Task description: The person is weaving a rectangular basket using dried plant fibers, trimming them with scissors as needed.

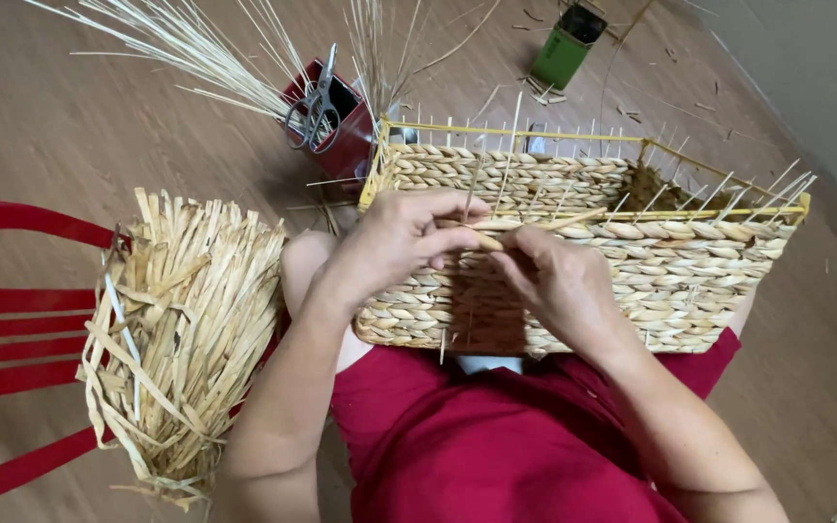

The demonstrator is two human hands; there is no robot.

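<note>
The left hand [399,237] and right hand [549,276] cover the middle of the woven basket [670,271] wall, so the spot where the straw strand [535,225] enters the weave is hidden. The basket's underside sits out of sight on the lap. The red chair [12,329] is cut off at the left edge — only slats show. Inside the red container [346,131], below the scissors [314,111], nothing can be made out — too dark.
</note>
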